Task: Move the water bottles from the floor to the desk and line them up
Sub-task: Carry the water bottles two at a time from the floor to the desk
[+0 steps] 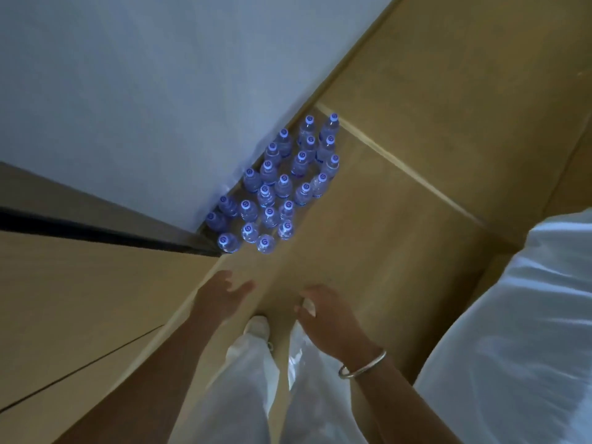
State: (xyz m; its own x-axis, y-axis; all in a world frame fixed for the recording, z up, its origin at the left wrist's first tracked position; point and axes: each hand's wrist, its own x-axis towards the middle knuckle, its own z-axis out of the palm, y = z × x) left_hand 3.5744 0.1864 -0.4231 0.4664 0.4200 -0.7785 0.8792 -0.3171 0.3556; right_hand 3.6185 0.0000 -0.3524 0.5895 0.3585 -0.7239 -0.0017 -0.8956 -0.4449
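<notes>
Standing upright in a tight cluster on the floor (400, 219), the water bottles (275, 187) lie ahead of both hands, against the wall (144, 91). Left hand (221, 294) and right hand (323, 318) hang open, holding nothing, the left slightly nearer. Open floor lies right of the cluster, toward the white bedding (512, 331).

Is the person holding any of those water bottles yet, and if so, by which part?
No. Both the left hand and the right hand are open and empty; the water bottles all stand untouched on the floor.
</notes>
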